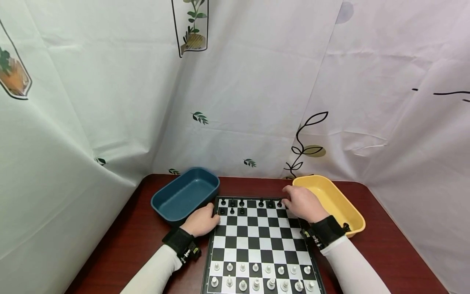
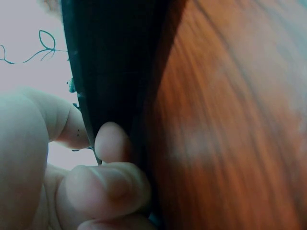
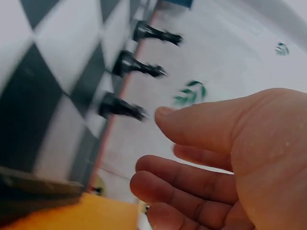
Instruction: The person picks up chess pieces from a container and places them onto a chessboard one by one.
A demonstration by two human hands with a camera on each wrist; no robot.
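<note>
A black-and-white chessboard (image 1: 253, 232) lies on the table with white chess pieces (image 1: 256, 283) in two rows along its near side. Black chess pieces (image 1: 241, 202) stand at the far side, some in the last row and a few in front of them at the left. My left hand (image 1: 201, 220) grips the board's left edge, thumb and fingers around it in the left wrist view. Over the far right corner, my right hand (image 1: 304, 202) has its fingers loosely bent with nothing between them. Its thumb (image 3: 192, 122) is close to a black chess piece (image 3: 122, 106), apparently apart from it.
A blue tub (image 1: 158, 204) stands left of the board's far end. To the right is a yellow tub (image 1: 335, 200), with black pieces (image 1: 346, 227) visible at its near end. A white printed cloth (image 1: 235, 102) hangs behind the dark red table (image 1: 396, 261).
</note>
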